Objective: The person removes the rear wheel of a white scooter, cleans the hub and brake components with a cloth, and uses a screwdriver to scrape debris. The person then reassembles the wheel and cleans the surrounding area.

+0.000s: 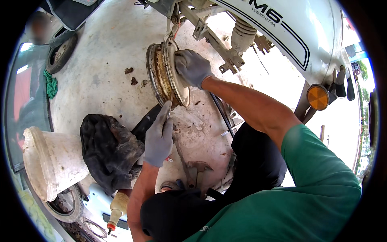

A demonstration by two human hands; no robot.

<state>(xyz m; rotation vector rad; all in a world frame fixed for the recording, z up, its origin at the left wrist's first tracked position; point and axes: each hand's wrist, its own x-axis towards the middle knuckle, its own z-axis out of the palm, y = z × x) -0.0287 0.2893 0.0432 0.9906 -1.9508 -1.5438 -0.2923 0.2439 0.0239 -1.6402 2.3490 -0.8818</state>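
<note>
A rusty, dirty wheel rim (163, 74) without a tyre stands upright on the floor. Brown rust and crust line its channel. My right hand (193, 67), in a grey glove, is closed at the upper right edge of the rim, with its fingertips partly hidden. My left hand (159, 141), also gloved, grips a thin metal tool (171, 105) whose tip meets the lower part of the channel. Most of the tool is hidden by the fingers, so its exact kind does not show.
A white vehicle body panel (282, 32) and its metal frame (213, 38) overhang the upper right. Black cloth (107, 151) and a white bucket (60, 161) lie left, near a bottle (119, 207). Rust flakes (134, 81) dot the floor. A tyre (62, 53) lies upper left.
</note>
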